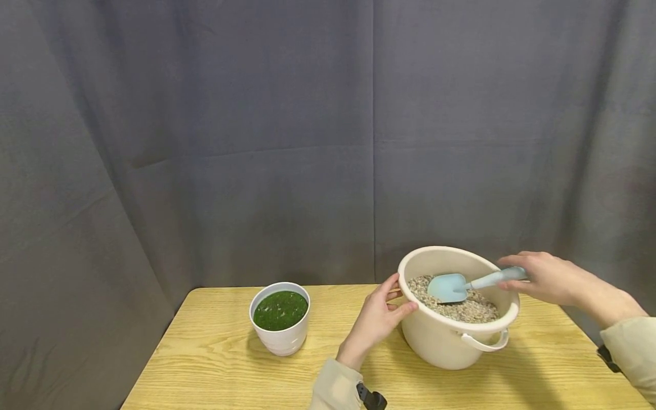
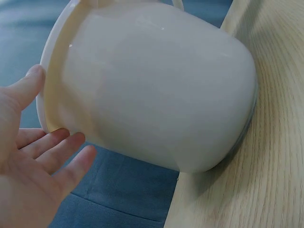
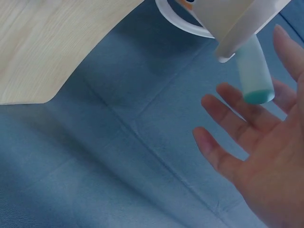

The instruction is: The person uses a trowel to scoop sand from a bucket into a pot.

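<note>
A cream bucket [image 1: 441,344] stands on the table, part-filled with coarse, grainy beige-brown material [image 1: 476,310]. My left hand [image 1: 376,319] holds its rim at the left, thumb at the edge and fingers spread along the outside. In the left wrist view, my left hand [image 2: 42,161] has its fingertips right at the bucket wall [image 2: 156,85]. A pale blue trowel [image 1: 448,287] lies across the bucket, blade on the grains and handle over the right rim. Around that handle [image 3: 255,71], my right hand [image 3: 259,137] is loosely spread, fingers apart; the head view shows my right hand [image 1: 550,277] from above.
A white pot [image 1: 284,341] with a green top surface [image 1: 282,310] stands left of the bucket on the wooden table [image 1: 205,353]. The bucket's carrying handle [image 1: 487,344] hangs at its front right. Grey cloth [image 1: 282,142] hangs behind the table.
</note>
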A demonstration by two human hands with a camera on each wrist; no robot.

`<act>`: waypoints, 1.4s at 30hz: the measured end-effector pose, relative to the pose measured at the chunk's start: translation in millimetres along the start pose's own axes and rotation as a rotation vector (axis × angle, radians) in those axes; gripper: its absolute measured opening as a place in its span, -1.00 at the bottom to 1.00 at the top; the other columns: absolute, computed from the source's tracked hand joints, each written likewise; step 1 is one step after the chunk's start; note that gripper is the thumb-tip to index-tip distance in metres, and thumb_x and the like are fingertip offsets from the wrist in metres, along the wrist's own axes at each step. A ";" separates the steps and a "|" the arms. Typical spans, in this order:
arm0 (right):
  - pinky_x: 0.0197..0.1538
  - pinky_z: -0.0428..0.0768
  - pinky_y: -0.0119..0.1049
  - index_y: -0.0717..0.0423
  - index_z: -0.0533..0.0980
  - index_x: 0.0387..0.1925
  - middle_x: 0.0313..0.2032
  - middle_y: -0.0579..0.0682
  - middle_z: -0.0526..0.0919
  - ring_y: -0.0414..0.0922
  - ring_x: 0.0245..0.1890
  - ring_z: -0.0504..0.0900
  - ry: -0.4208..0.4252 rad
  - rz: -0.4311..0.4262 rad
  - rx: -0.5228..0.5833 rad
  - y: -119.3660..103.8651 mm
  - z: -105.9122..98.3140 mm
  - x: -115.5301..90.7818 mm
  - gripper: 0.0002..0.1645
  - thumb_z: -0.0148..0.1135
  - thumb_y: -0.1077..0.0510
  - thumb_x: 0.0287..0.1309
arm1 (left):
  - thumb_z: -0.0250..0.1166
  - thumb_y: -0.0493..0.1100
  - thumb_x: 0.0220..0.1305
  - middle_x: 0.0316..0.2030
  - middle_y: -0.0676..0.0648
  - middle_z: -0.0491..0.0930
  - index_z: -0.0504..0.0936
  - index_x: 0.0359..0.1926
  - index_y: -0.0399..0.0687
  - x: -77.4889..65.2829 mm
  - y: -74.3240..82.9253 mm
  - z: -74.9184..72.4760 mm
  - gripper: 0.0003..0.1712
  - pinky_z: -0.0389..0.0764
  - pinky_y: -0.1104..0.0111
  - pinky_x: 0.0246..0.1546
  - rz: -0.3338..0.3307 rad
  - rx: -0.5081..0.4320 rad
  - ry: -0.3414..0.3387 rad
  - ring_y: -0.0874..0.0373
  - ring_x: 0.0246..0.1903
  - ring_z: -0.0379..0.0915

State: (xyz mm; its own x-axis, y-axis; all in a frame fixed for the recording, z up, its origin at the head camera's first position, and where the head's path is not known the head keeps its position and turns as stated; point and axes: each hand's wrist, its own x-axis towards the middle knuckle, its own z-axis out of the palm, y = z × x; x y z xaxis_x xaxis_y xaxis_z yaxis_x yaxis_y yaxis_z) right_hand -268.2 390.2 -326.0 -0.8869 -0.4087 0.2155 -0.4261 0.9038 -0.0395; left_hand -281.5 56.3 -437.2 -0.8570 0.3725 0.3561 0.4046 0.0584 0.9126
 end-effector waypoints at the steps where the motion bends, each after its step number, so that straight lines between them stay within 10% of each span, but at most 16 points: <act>1: -0.23 0.61 0.08 0.24 0.60 0.01 -0.21 0.03 0.67 0.01 -0.23 0.64 -0.006 -0.002 0.005 1.2 0.4 0.3 -0.36 0.44 -0.15 0.06 | 0.41 -0.05 0.22 0.19 -0.17 0.48 0.25 0.45 -0.09 -0.3 0.3 0.1 -0.15 0.56 0.44 -0.01 0.001 0.001 0.004 0.15 0.08 0.49; 14: -0.37 0.55 -0.16 0.12 0.64 -0.15 -0.33 -0.18 0.62 -0.20 -0.38 0.54 -0.018 -0.044 0.022 3.7 12.6 4.0 -0.56 0.51 -0.04 -0.02 | 0.47 -0.30 0.10 0.23 -0.23 0.43 0.12 0.48 -0.24 -5.2 8.6 10.5 0.00 0.60 0.43 -0.06 -0.102 -0.246 0.041 0.05 0.08 0.52; 42: -0.45 0.46 -0.26 -0.05 0.63 -0.31 -0.41 -0.26 0.50 -0.28 -0.46 0.43 -0.088 -0.094 0.013 -13.6 12.2 14.8 -0.85 0.44 0.19 0.05 | 0.47 -0.22 0.14 0.38 -0.14 0.26 0.11 0.49 -0.17 -7.0 4.2 10.8 -0.01 0.55 0.40 0.04 -0.087 -0.225 0.057 0.12 0.25 0.35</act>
State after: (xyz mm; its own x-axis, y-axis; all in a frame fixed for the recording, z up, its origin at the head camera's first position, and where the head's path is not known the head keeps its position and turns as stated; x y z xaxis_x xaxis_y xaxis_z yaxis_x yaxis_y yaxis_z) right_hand -277.8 370.3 -334.2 -0.8551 -0.5012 0.1329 -0.5095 0.8597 -0.0359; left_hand -270.3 63.9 -438.0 -0.9045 0.3221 0.2795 0.2532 -0.1218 0.9597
